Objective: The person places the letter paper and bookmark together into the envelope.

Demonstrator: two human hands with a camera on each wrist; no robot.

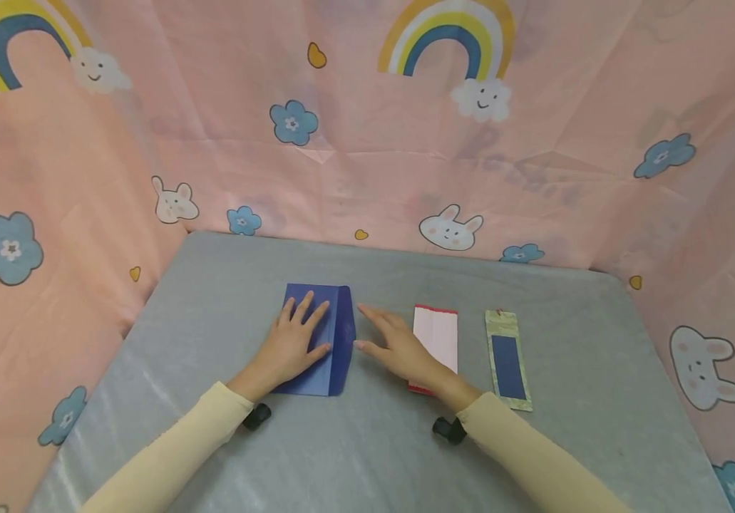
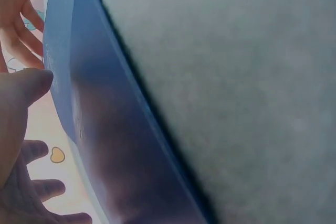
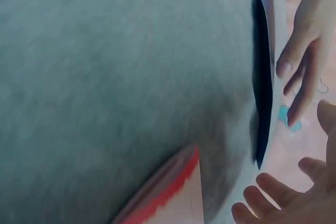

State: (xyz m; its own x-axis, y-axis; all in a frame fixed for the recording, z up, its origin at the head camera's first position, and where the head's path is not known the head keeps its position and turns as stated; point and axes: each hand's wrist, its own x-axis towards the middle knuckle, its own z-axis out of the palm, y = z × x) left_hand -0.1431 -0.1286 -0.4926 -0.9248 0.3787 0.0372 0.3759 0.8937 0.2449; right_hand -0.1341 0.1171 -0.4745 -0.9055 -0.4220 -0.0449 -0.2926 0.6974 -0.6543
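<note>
Grey cloth (image 1: 367,449) surrounds an envelope (image 1: 324,370), left fingers (image 1: 302,308) spread atop, right fingers (image 1: 376,316) extended near its edge.

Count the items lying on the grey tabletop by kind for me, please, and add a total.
Blue rectangular envelope: 1
Pale pink rectangular piece with red ends: 1
Long green patterned strip with a dark blue panel: 1
Total: 3
</note>
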